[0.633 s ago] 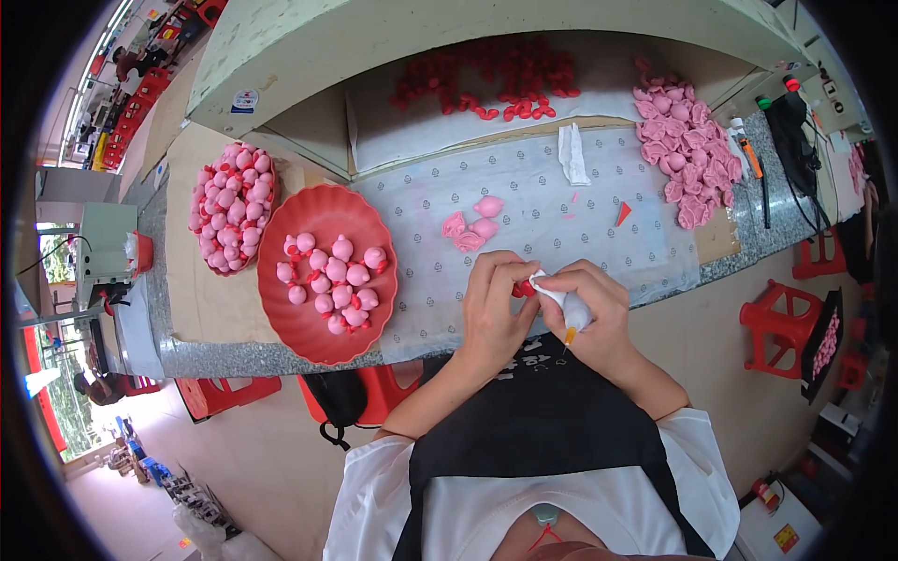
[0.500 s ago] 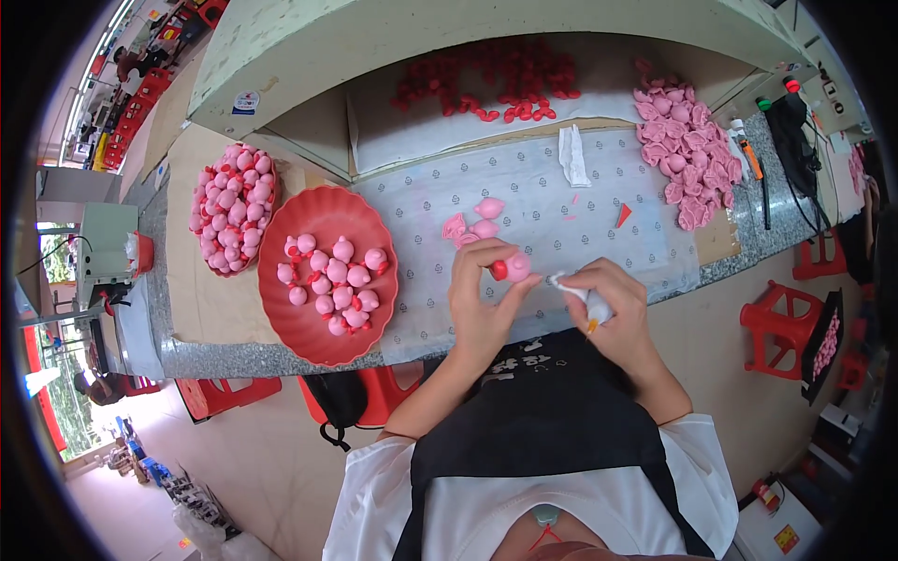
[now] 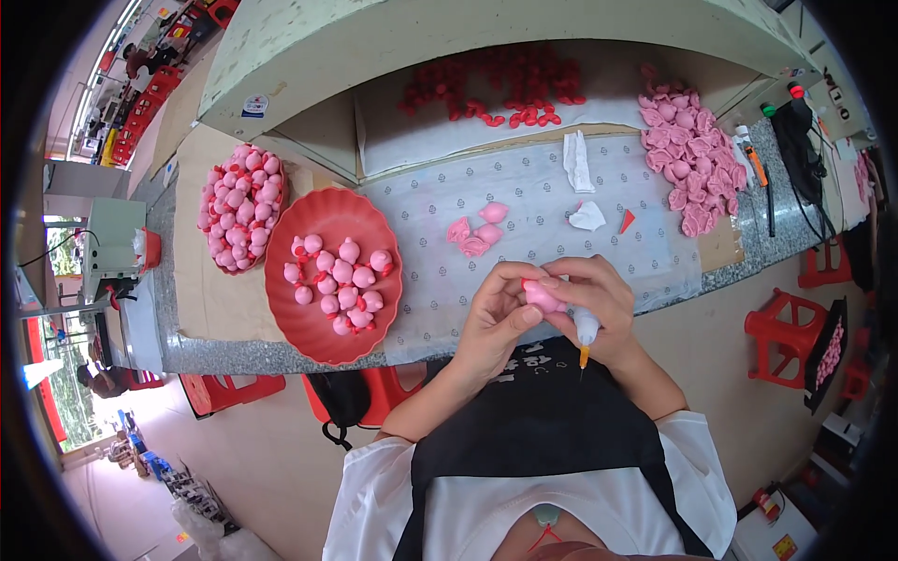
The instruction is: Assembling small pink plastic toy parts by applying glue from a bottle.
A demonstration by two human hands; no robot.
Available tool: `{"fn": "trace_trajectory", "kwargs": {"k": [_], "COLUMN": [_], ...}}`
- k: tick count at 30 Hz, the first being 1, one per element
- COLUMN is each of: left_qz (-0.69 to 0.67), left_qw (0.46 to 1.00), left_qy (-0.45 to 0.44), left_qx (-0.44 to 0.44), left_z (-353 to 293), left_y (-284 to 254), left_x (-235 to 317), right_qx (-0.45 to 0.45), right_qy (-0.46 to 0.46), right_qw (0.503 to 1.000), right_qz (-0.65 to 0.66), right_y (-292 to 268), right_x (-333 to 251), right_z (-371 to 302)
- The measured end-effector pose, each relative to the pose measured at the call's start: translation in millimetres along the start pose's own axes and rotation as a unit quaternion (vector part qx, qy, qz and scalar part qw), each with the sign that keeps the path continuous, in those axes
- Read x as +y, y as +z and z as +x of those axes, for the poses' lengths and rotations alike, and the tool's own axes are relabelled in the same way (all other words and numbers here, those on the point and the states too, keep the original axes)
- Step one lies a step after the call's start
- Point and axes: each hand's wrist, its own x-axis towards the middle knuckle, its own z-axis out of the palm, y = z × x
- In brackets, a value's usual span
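In front of my apron, my left hand (image 3: 494, 318) pinches a small round pink figure (image 3: 543, 295) with a bit of red on its upper side. My right hand (image 3: 604, 304) has its fingertips on the same figure. Tucked in that right hand is a small white glue bottle (image 3: 586, 325), its orange-based needle tip pointing down toward me. Just beyond my hands, a few loose pink pieces (image 3: 475, 234) lie on the patterned sheet (image 3: 421, 309). A crumpled white tissue (image 3: 587, 216) rests past my right hand.
To the left stand a red scalloped dish (image 3: 281, 323) and a basket of pink-and-red figures (image 3: 241, 210). Red pieces (image 3: 496, 84) lie under the shelf (image 3: 309, 56). A heap of pink pieces (image 3: 690, 168) is at right, beside an orange knife (image 3: 754, 161) and a red scrap (image 3: 627, 221).
The tissue has left my right hand and now lies on the sheet. My right hand has closed in on the pink figure, and the bottle's needle has swung downward.
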Motion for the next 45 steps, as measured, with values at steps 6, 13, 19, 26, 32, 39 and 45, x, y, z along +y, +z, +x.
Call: {"fn": "trace_trajectory", "kwargs": {"k": [6,13,19,26,32,39,45], "left_qz": [0.009,-0.006,0.316,0.719,0.793,0.812,0.812], "left_qw": [0.998,0.999,0.905,0.562,0.527,0.542,0.54], "left_qy": [0.053,0.024,0.241,0.242,0.243,0.2,0.199], "left_qx": [-0.032,0.021,0.153,0.331,0.189,0.086,0.102], "left_z": [1,-5,-12,-32,-4,40,66], "left_y": [-4,-12,-46,-106,-67,-24,-39], "left_x": [-4,1,33,131,106,50,44], "right_qx": [0.007,-0.014,-0.094,-0.023,0.032,0.042,0.056], "right_qy": [-0.041,-0.023,0.176,0.381,0.478,0.454,0.444], "right_qw": [0.999,0.997,0.979,0.907,0.797,0.785,0.808], "right_qz": [-0.001,0.071,0.054,0.18,0.368,0.419,0.382], "right_y": [2,9,5,-22,-45,-58,-67], "right_x": [-1,5,7,32,34,42,55], "right_z": [1,-5,-18,-38,-47,-58,-67]}}
